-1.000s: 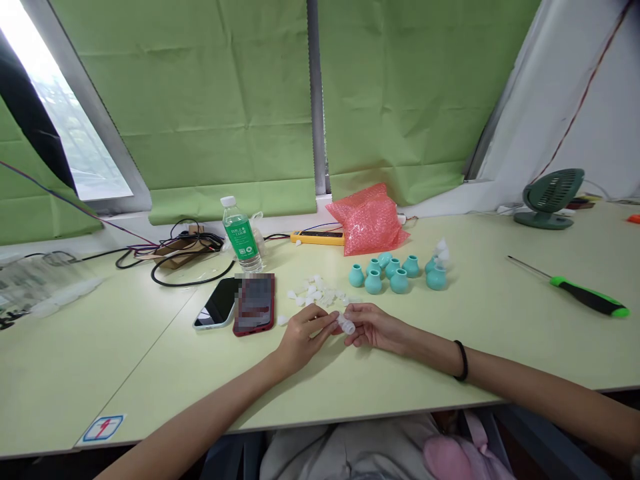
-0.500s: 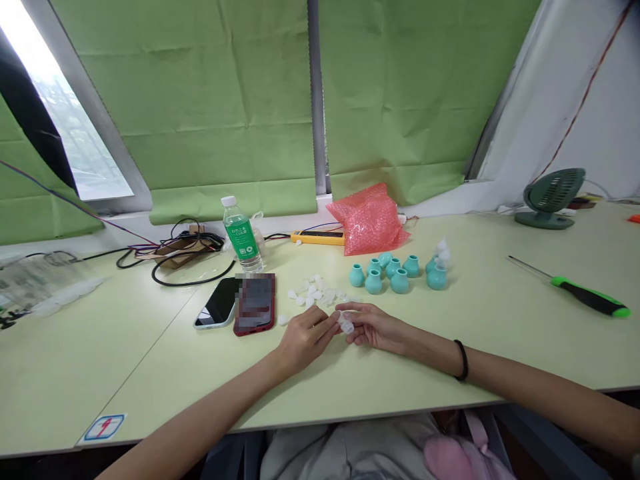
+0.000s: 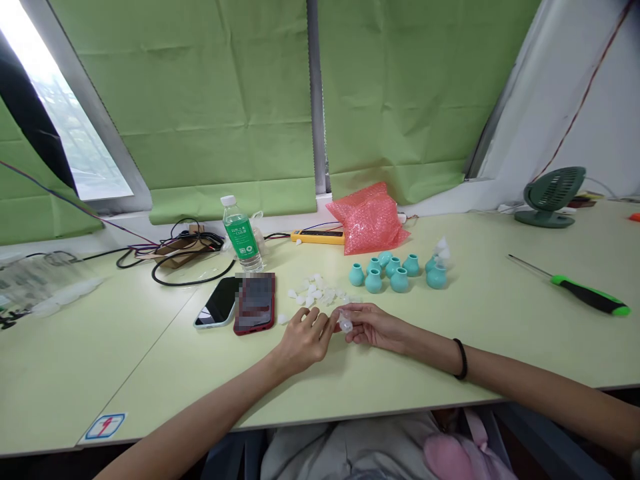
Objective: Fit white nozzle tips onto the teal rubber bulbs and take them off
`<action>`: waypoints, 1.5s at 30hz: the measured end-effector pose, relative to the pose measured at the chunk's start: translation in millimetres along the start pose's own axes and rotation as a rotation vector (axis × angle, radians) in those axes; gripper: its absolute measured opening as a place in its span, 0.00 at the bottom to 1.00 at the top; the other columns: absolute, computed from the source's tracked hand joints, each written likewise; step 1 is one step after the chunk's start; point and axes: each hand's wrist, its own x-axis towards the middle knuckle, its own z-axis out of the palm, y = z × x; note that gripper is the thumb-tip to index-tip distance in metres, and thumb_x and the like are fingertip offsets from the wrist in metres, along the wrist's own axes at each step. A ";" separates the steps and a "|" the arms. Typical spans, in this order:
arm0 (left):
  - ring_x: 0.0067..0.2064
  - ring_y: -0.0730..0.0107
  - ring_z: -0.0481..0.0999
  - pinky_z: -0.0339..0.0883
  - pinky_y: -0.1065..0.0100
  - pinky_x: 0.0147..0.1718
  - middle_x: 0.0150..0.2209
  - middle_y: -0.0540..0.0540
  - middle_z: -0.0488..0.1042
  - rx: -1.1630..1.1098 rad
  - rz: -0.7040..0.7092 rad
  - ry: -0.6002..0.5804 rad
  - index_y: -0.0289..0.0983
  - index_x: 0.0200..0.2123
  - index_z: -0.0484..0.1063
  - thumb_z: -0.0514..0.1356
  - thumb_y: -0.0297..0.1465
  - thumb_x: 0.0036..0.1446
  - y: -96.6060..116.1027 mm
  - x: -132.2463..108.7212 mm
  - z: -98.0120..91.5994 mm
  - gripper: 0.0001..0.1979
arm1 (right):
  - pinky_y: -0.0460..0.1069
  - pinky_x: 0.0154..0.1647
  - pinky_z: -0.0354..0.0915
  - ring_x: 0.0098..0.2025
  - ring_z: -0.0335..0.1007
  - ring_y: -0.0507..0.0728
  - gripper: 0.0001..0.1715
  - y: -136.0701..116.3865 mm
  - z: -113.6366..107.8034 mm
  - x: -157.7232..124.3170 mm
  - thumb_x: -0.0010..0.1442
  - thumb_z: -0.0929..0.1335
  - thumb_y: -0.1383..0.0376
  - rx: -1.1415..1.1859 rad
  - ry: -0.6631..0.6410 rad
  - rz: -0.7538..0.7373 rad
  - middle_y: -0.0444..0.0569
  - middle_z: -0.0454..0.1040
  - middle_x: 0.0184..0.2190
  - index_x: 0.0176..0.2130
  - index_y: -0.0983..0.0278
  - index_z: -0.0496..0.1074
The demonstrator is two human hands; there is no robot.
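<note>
A small translucent white plastic piece (image 3: 345,324) is pinched between the fingers of my right hand (image 3: 376,328), above the table's front middle. My left hand (image 3: 303,341) is closed against its left side, thumb and index finger meeting the piece; the fingertips are partly hidden. Just beyond my hands lies a loose pile of small white pieces (image 3: 316,291). To the right of that pile, several turquoise pots (image 3: 399,281) with narrow necks stand in a cluster. White pointed pieces (image 3: 442,250) sit on top of the rightmost pots.
Two phones (image 3: 255,304) lie left of the pile, with a water bottle (image 3: 242,235) behind them. Cables (image 3: 180,257) tangle near the window. A pink bubble-wrap bag (image 3: 371,220) rests at the back. On the right are a screwdriver (image 3: 590,295) and a green fan (image 3: 553,197).
My left hand has turned slightly, its knuckles shifting a little to the left. The plastic piece has tilted between my fingers. My right hand has barely moved.
</note>
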 end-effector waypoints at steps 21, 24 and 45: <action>0.31 0.70 0.68 0.63 0.69 0.29 0.28 0.44 0.69 -1.270 -0.810 -0.101 0.33 0.42 0.66 0.52 0.31 0.50 -2.8 7.5 -5.6 0.15 | 0.41 0.21 0.60 0.20 0.64 0.45 0.09 -3.4 9.4 -2.7 0.48 0.66 0.63 -0.230 0.117 -0.256 0.43 0.68 0.20 0.27 0.67 0.63; 0.31 0.67 0.70 0.66 0.65 0.30 0.30 0.43 0.70 -1.699 -1.005 -0.172 0.32 0.45 0.63 0.55 0.34 0.48 -4.1 9.6 -4.1 0.19 | 0.43 0.26 0.61 0.24 0.64 0.47 0.08 -3.9 10.3 -3.2 0.46 0.68 0.65 -0.351 0.141 -0.403 0.42 0.68 0.20 0.24 0.67 0.64; 0.22 0.76 0.67 0.65 0.72 0.22 0.27 0.44 0.71 -1.518 -0.814 -0.217 0.29 0.35 0.70 0.58 0.34 0.45 -2.9 8.5 -9.0 0.15 | 0.49 0.33 0.61 0.35 0.61 0.53 0.10 2.0 12.5 -8.2 0.47 0.67 0.66 -1.067 0.157 -0.923 0.48 0.67 0.33 0.33 0.56 0.72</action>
